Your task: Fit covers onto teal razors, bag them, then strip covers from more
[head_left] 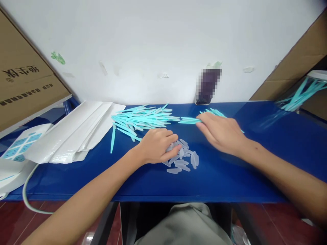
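My left hand (157, 145) rests on the blue table (219, 177), fingers curled and pinching among a small heap of clear plastic caps (182, 160). My right hand (221, 132) lies palm down with its fingers closed over a few turquoise plastic sticks (189, 119). More of those sticks fan out behind its knuckles. A larger pile of turquoise sticks (141, 120) lies just beyond my left hand.
A stack of white plastic bags (76, 131) lies at the left, beside a white power strip (15, 153) with its cable. Cardboard boxes (22, 75) stand at both sides. A clear container of sticks (304, 93) sits far right. A phone (208, 86) leans on the wall.
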{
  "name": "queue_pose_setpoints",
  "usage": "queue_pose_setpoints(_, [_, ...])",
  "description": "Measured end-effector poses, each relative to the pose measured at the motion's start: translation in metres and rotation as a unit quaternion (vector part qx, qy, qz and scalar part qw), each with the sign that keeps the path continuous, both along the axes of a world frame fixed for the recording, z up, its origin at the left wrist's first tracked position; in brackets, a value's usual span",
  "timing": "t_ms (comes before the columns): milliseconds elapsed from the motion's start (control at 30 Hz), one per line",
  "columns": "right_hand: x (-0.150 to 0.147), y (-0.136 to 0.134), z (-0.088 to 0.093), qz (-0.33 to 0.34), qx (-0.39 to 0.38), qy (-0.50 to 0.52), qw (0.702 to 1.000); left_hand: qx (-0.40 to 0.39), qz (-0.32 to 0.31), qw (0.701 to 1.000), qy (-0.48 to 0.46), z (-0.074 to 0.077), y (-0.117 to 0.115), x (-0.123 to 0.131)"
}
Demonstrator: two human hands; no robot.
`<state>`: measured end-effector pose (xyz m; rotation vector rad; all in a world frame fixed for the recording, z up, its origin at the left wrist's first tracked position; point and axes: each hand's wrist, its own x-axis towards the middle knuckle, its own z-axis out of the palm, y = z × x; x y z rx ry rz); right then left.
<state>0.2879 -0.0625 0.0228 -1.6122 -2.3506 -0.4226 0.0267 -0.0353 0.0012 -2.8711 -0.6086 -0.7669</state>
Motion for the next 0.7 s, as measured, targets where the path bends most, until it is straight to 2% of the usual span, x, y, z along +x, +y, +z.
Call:
queue_pose_setpoints(67, [-0.009, -0.005, -0.005, 0.034, 0.002, 0.007, 0.999, -0.017, 0.012, 1.0, 0.008, -0.001, -0.004, 0.002])
queue_pose_setpoints(133, [-0.014, -0.008, -0.009, 0.063, 0.014, 0.022, 0.998, -0.067, 0.045, 0.997, -0.014, -0.002, -0.006, 0.002])
queue_pose_setpoints(233, [-0.016, -0.01, -0.014, 0.097, 0.045, 0.051, 0.993, -0.17, 0.08, 0.975, -0.114, -0.003, -0.004, 0.0])
queue_pose_setpoints(300, [-0.016, -0.01, -0.015, 0.115, 0.066, 0.064, 0.989, -0.211, 0.085, 0.955, -0.19, -0.003, -0.002, 0.0])
queue_pose_setpoints(467, [-0.018, -0.01, -0.018, 0.154, 0.088, 0.074, 0.981, -0.195, 0.055, 0.937, -0.286, -0.003, -0.001, 0.005])
queue_pose_setpoints(700, [-0.021, -0.012, -0.021, 0.181, 0.104, 0.071, 0.975, -0.159, 0.021, 0.931, -0.327, -0.003, -0.003, 0.01])
